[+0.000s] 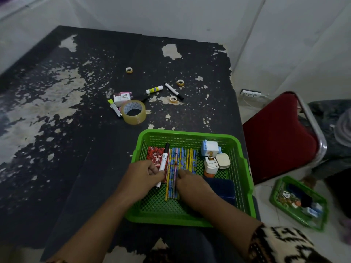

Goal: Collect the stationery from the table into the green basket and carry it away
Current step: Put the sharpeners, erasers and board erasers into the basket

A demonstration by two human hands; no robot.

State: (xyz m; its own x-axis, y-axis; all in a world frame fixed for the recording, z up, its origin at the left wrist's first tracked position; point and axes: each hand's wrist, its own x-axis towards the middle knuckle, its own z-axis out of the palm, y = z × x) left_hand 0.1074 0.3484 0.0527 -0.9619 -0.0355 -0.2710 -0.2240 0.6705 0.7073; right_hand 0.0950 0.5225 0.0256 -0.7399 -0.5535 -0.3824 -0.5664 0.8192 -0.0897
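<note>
Head view shows me the green basket (188, 132) sitting on the near right part of the worn black table (76, 158), right in front of me. My left hand (141, 176) has its fingers curled round a white marker (163, 164), holding it over a red packet (154, 154) on the basket's left side. My right hand (191, 185) rests its fingertips on the row of patterned pencils (185, 158) in the middle; I cannot tell whether it pinches one. A dark blue block (222, 188) lies by my right wrist. Farther back on the table lie a large tape roll (133, 112), a glue stick (154, 89) and a second marker (173, 91). A red chair (279, 137) stands to the right.
</note>
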